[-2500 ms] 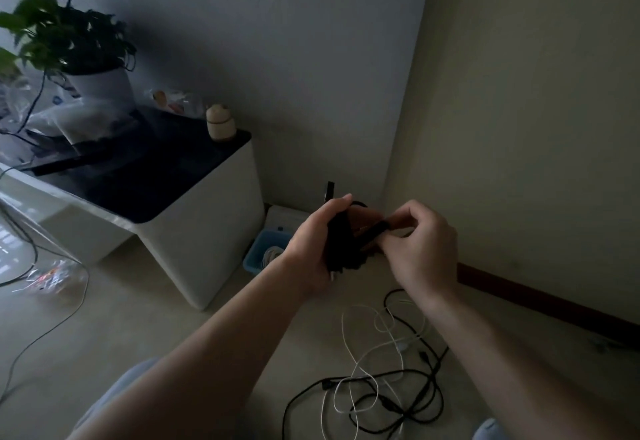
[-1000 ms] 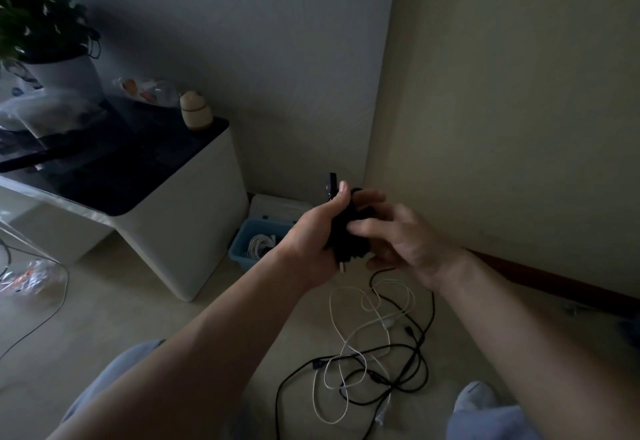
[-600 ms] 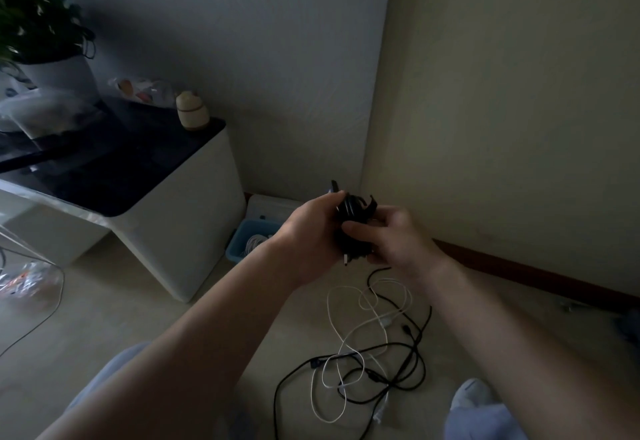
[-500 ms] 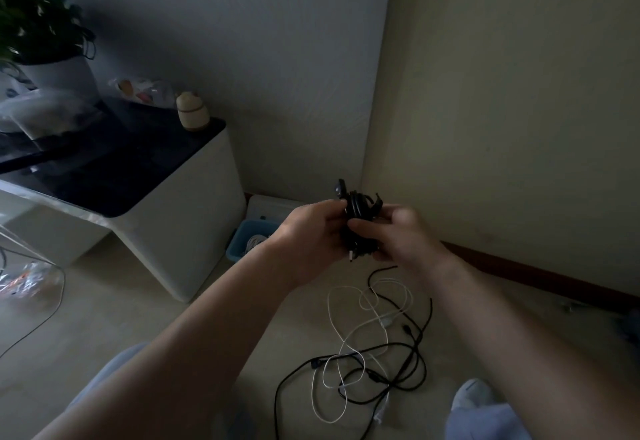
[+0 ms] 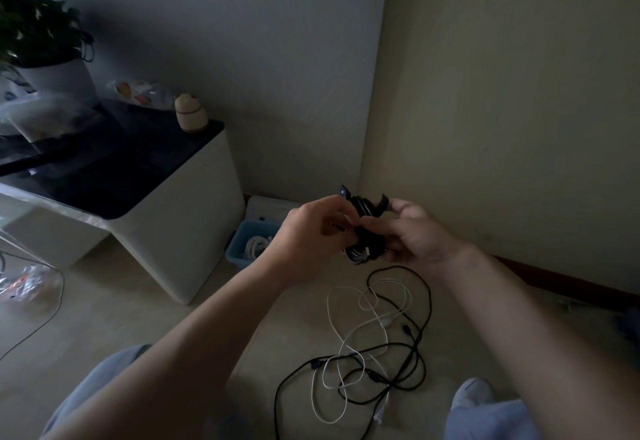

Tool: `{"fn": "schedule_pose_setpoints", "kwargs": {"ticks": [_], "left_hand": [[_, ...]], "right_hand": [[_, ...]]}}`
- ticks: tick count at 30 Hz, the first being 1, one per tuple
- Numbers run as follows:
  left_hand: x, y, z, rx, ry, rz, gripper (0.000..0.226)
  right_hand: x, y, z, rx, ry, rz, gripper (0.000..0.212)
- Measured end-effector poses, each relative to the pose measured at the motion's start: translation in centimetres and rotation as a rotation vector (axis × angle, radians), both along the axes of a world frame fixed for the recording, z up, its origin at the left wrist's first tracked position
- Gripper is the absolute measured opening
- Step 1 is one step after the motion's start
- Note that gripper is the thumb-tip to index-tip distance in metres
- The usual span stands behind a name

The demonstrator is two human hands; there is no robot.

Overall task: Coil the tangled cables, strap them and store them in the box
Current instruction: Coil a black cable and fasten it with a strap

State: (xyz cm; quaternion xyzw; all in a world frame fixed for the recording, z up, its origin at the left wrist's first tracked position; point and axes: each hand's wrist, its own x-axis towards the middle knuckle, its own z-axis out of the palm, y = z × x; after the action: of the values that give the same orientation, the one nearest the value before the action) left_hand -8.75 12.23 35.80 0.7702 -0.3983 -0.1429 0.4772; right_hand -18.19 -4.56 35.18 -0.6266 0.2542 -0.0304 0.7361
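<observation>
Pinching a black coiled cable bundle (image 5: 366, 232) between left hand (image 5: 313, 232) and right hand (image 5: 414, 235), long axis upright, strap tail poking toward the right thumb; small blue plastic box (image 5: 242, 249) lying beyond and below the left hand, nearer that side.

A black coiled cable bundle (image 5: 367, 228) sits pinched between both grips. Below them a tangle of black and white cables (image 5: 372, 342) sprawls on the floor; left of them stands a blue box (image 5: 239, 249) holding a white coil.
</observation>
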Motion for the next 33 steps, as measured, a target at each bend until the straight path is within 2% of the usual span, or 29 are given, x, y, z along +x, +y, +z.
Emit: {"fn": "schedule_pose_setpoints", "kwargs": {"ticks": [2, 5, 8, 10, 15, 20, 26, 33], "left_hand": [[0.2, 0.1, 0.1, 0.031, -0.088, -0.019, 0.034], [0.1, 0.3, 0.6, 0.058, -0.318, -0.049, 0.019], [0.1, 0.5, 0.8, 0.065, -0.621, -0.053, 0.017], [0.0, 0.4, 0.8, 0.052, -0.669, -0.104, 0.016], [0.1, 0.3, 0.3, 0.047, -0.387, -0.203, 0.010], [1.0, 0.3, -0.3, 0.024, -0.264, -0.117, 0.030], [1.5, 0.2, -0.7, 0.025, -0.021, -0.169, 0.015], [1.7, 0.1, -0.8, 0.136, 0.042, -0.123, 0.020]], "right_hand": [[-0.3, -0.1, 0.1, 0.002, 0.001, 0.049, 0.054], [-0.5, 0.0, 0.3, 0.000, -0.009, 0.142, 0.051], [-0.7, -0.1, 0.4, -0.020, -0.033, 0.243, 0.028], [-1.0, -0.2, 0.5, -0.050, -0.035, 0.310, 0.012], [-1.3, -0.1, 0.2, -0.078, 0.008, 0.356, 0.008], [-1.3, 0.1, 0.1, -0.068, -0.018, 0.372, 0.035], [-1.1, 0.3, -0.1, -0.177, -0.001, 0.300, 0.025], [-1.1, 0.8, -0.4, -0.165, -0.108, 0.327, 0.024]]}}
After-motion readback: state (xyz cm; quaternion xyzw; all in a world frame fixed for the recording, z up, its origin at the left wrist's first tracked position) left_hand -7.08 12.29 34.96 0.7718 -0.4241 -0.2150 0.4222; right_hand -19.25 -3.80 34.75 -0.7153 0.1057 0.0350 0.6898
